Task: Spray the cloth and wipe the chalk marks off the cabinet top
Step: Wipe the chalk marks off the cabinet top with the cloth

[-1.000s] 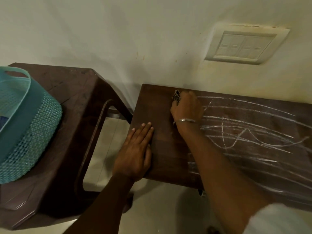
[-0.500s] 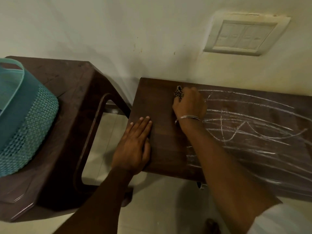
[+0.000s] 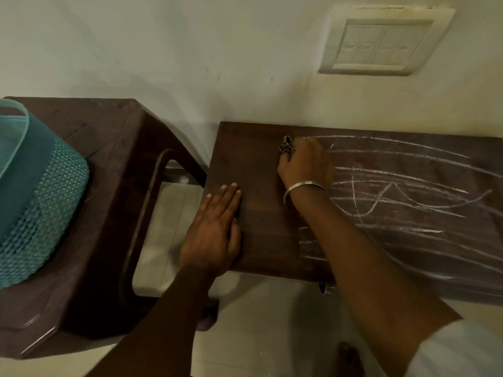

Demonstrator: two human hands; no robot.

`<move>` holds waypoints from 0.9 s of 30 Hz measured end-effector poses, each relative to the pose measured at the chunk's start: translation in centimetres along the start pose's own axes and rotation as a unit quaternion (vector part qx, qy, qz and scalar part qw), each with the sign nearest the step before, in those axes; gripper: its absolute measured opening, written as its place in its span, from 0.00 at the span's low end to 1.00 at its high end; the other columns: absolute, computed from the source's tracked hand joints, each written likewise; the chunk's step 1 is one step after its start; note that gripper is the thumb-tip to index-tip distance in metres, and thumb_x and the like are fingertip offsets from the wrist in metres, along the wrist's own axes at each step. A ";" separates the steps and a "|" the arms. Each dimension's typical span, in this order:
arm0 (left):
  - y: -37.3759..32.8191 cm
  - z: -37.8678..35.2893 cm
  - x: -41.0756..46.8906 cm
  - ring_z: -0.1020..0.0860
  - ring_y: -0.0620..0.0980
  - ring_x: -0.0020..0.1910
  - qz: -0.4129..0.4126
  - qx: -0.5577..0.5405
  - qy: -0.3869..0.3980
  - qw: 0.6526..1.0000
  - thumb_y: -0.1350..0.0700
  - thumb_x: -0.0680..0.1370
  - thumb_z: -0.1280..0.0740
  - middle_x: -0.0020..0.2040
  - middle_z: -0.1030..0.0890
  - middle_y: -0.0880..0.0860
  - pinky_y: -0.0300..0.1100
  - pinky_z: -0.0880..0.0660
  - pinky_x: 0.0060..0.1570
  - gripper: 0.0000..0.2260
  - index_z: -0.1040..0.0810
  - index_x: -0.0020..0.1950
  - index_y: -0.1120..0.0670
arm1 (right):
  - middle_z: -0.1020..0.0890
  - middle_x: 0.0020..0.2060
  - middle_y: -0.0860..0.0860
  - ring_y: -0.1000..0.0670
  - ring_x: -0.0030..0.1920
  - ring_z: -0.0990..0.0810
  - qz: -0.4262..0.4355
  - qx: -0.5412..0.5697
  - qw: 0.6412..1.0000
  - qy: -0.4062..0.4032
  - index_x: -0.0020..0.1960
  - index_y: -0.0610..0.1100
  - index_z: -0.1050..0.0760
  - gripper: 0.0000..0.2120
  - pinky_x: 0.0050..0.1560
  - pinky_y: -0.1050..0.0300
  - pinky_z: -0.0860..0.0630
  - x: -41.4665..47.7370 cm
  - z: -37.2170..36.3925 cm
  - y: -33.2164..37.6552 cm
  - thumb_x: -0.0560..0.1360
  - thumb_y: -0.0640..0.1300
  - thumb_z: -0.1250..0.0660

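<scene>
The dark brown cabinet top [image 3: 261, 164] runs along the wall. Its left part is bare and white chalk marks [image 3: 408, 197] cover the middle and right. My right hand [image 3: 304, 164], with a metal bangle on the wrist, is closed on a bunched dark patterned cloth [image 3: 286, 146] and presses it on the top near the far edge, at the left end of the marks. Only a small corner of the cloth shows past my fingers. My left hand [image 3: 215, 229] lies flat, palm down, on the near left corner of the top. No spray bottle is in view.
A brown plastic stool [image 3: 114, 170] stands to the left, across a narrow gap. On it sits a teal perforated basket [image 3: 40, 202]. A switch plate [image 3: 381, 42] is on the wall above the cabinet. Pale floor tiles [image 3: 261, 322] lie below.
My right hand with the cloth has shifted slightly to the right along the far edge. My left hand stays flat on the corner. My head has shifted a little.
</scene>
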State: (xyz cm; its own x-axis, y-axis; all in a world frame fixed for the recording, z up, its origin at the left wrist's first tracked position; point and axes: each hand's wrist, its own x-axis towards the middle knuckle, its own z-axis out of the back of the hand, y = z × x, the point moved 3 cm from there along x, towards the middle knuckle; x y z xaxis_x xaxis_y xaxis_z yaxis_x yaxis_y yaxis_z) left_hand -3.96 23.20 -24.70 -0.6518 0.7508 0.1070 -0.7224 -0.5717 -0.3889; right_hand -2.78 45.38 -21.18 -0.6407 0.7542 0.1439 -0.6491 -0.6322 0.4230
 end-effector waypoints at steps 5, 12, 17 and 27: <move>0.1 -0.1 0.1 0.44 0.46 0.80 -0.003 0.000 -0.004 1.000 0.50 0.81 0.48 0.80 0.39 0.51 0.49 0.48 0.79 0.26 0.37 0.79 0.55 | 0.23 0.56 0.45 0.42 0.54 0.22 -0.001 0.013 1.000 0.018 0.56 0.44 0.23 0.11 0.49 0.49 0.24 3.5 -0.3 1.1 0.76 0.46 0.37; 0.0 -0.1 0.0 0.44 0.47 0.80 -0.004 -0.001 -0.011 1.000 0.51 0.81 0.48 0.80 0.39 0.51 0.50 0.45 0.79 0.26 0.37 0.79 0.55 | 0.23 0.54 0.47 0.44 0.54 0.22 0.001 0.000 1.000 0.011 0.55 0.46 0.23 0.10 0.47 0.49 0.26 -1.8 0.5 0.0 0.77 0.48 0.36; -0.1 0.1 0.1 0.44 0.46 0.80 -0.005 -0.003 -0.016 1.000 0.51 0.81 0.48 0.79 0.38 0.51 0.50 0.45 0.79 0.26 0.36 0.78 0.55 | 0.23 0.55 0.46 0.42 0.55 0.22 0.005 0.001 1.000 0.019 0.55 0.45 0.23 0.10 0.50 0.47 0.25 0.2 0.1 0.6 0.77 0.48 0.37; -0.1 0.1 -0.1 0.43 0.47 0.79 -0.005 0.003 -0.017 1.000 0.51 0.81 0.48 0.79 0.37 0.51 0.50 0.46 0.79 0.26 0.36 0.78 0.55 | 0.23 0.53 0.47 0.44 0.51 0.22 0.006 -0.003 1.000 0.010 0.54 0.46 0.23 0.10 0.46 0.49 0.25 -4.3 1.0 -0.4 0.76 0.50 0.35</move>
State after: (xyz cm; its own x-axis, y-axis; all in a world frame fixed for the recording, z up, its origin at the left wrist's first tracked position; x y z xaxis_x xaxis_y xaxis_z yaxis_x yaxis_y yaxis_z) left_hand -3.85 23.19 -24.58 -0.6515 0.7452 0.1423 -0.7307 -0.5658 -0.3821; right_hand 0.67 42.57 -21.08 -0.6574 0.7421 0.1307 -0.6430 -0.6430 0.4161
